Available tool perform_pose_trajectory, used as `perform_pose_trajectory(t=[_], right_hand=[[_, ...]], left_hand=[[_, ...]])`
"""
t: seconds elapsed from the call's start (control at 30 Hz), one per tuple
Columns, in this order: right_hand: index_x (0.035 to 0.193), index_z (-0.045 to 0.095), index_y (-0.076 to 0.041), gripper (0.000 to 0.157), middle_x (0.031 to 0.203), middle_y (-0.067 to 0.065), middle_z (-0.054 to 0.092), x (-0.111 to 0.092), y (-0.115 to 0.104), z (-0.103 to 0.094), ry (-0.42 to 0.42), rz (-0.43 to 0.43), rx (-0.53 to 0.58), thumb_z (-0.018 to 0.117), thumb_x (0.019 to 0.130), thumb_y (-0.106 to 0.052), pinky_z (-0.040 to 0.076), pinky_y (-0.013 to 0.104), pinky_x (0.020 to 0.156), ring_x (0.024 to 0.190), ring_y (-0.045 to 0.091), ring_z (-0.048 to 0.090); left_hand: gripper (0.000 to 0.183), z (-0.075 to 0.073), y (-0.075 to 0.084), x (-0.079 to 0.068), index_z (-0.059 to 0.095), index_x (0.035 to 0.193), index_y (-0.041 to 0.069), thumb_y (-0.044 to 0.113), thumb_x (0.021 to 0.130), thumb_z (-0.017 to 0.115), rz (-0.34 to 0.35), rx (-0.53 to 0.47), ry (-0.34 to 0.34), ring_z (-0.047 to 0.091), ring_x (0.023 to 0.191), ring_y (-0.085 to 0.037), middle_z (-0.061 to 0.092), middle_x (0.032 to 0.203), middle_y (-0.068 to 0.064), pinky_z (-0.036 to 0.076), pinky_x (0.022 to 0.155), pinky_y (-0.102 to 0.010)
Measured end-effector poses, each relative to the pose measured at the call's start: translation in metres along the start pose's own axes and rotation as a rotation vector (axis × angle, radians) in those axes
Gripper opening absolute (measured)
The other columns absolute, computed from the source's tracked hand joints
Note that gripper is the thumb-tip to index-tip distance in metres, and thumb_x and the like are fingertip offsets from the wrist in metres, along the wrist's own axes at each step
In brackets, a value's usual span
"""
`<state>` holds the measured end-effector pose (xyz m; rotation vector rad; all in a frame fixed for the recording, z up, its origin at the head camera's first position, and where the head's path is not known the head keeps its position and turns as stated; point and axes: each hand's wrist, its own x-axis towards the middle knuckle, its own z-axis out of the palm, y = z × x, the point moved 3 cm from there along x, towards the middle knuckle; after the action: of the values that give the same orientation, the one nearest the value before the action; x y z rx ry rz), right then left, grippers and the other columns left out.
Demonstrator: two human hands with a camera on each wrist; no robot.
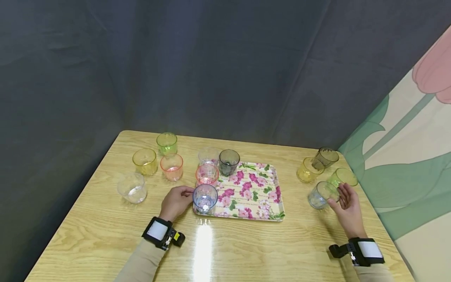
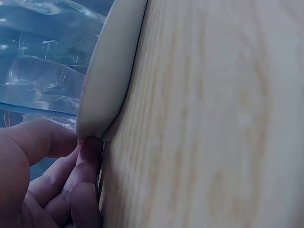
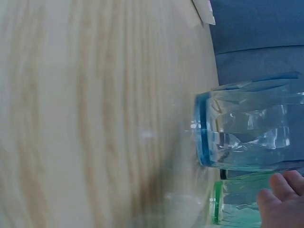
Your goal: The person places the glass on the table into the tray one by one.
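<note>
In the head view, my left hand [image 1: 177, 203] pinches the left edge of the floral tray [image 1: 246, 196] between thumb and fingers. The tray's pale rim [image 2: 111, 66] shows close up in the left wrist view. A blue-rimmed glass [image 1: 205, 200] stands on the tray beside that hand, with a red glass [image 1: 207, 175], a clear glass [image 1: 208, 155] and a dark grey glass [image 1: 229, 163] behind it. On the right, my right hand [image 1: 349, 207] has its fingers spread at the rim of a bluish glass [image 1: 318, 197]. That glass [image 3: 251, 126] stands base down on the table.
Left of the tray stand a green glass [image 1: 167, 145], a yellow glass [image 1: 145, 162], a pink glass [image 1: 172, 168] and a clear glass [image 1: 133, 188]. Around the right hand are a yellow glass [image 1: 306, 171], a grey glass [image 1: 327, 156] and a yellow-green glass [image 1: 343, 177]. Dark curtain [image 1: 218, 70] hangs behind the table.
</note>
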<state>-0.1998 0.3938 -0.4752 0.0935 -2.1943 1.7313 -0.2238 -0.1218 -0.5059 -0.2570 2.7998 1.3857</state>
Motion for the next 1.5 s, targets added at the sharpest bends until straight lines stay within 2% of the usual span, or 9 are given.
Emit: perform_pose_trajectory(t=[0.13,0.33,0.53,0.67,0.83,1.1,1.2,1.33,1.5], right_hand=[[0.147,0.006,-0.001,0.075,0.150,0.024,0.015,-0.001,0.005,0.003,-0.046,0.027,-0.055,0.054,0.089,-0.001,0.019,0.012,0.106,0.134,0.015,0.022],[0.149,0.000,-0.009,0.079,0.150,0.027,0.015,-0.004,0.009,0.005,-0.128,0.071,-0.261,0.054,0.091,-0.009,0.027,0.004,0.092,0.133,0.015,0.024],[0.148,0.008,-0.003,0.078,0.143,0.028,0.026,-0.004,0.008,0.007,-0.119,0.088,-0.333,0.058,0.089,-0.015,0.032,0.002,0.083,0.127,0.014,0.032],[0.146,0.011,0.001,0.075,0.138,0.028,0.031,-0.004,0.007,0.007,-0.102,0.090,-0.354,0.058,0.089,-0.016,0.033,0.002,0.082,0.123,0.011,0.036],[0.145,0.015,0.000,0.074,0.136,0.024,0.036,-0.004,0.007,0.007,-0.083,0.094,-0.369,0.059,0.089,-0.018,0.034,0.002,0.081,0.119,0.007,0.039],[0.145,0.018,0.000,0.074,0.132,0.010,0.042,-0.003,0.009,0.008,-0.058,0.108,-0.336,0.061,0.088,-0.018,0.035,0.002,0.082,0.116,0.005,0.041],[0.145,0.019,0.000,0.073,0.135,0.011,0.042,-0.002,0.007,0.010,-0.056,0.097,-0.314,0.061,0.087,-0.017,0.036,0.002,0.082,0.117,0.005,0.042],[0.145,0.022,-0.002,0.072,0.137,0.020,0.041,0.004,0.000,0.017,-0.057,0.061,-0.308,0.062,0.086,-0.015,0.037,0.002,0.082,0.116,0.005,0.044],[0.143,0.024,0.001,0.071,0.135,0.020,0.043,0.011,-0.013,0.034,-0.084,0.006,-0.289,0.063,0.085,-0.012,0.039,0.003,0.082,0.115,0.007,0.046]], left_hand=[[0.017,0.000,0.000,0.000,0.073,0.091,0.019,0.030,0.079,0.068,0.011,-0.004,0.003,0.058,0.071,-0.010,0.069,0.079,0.004,0.044,0.068,-0.034],[0.017,0.001,0.001,-0.001,0.073,0.090,0.019,0.030,0.078,0.068,0.018,-0.012,0.002,0.058,0.071,-0.010,0.069,0.078,0.004,0.043,0.067,-0.034],[0.017,0.000,0.002,-0.001,0.073,0.090,0.019,0.030,0.078,0.068,0.024,-0.014,0.004,0.058,0.071,-0.010,0.069,0.078,0.004,0.044,0.067,-0.034],[0.017,-0.001,0.001,-0.001,0.073,0.091,0.019,0.030,0.079,0.068,0.027,-0.012,0.002,0.058,0.071,-0.009,0.069,0.079,0.004,0.044,0.067,-0.034],[0.018,0.000,0.001,-0.001,0.073,0.092,0.019,0.030,0.079,0.067,0.019,-0.008,-0.002,0.058,0.071,-0.010,0.069,0.079,0.004,0.044,0.067,-0.034],[0.018,0.000,0.001,-0.001,0.073,0.092,0.018,0.029,0.078,0.067,0.018,-0.003,-0.004,0.059,0.072,-0.010,0.069,0.080,0.003,0.044,0.068,-0.034],[0.018,0.000,0.001,-0.002,0.073,0.092,0.018,0.029,0.079,0.067,0.017,-0.002,-0.007,0.059,0.073,-0.010,0.069,0.081,0.003,0.044,0.068,-0.035],[0.018,-0.001,0.001,-0.002,0.073,0.092,0.018,0.029,0.079,0.067,0.011,-0.009,-0.007,0.059,0.074,-0.011,0.069,0.081,0.003,0.044,0.069,-0.035],[0.018,-0.001,0.001,-0.002,0.073,0.092,0.018,0.028,0.079,0.067,0.015,-0.014,-0.006,0.059,0.073,-0.010,0.069,0.081,0.003,0.044,0.068,-0.035]])
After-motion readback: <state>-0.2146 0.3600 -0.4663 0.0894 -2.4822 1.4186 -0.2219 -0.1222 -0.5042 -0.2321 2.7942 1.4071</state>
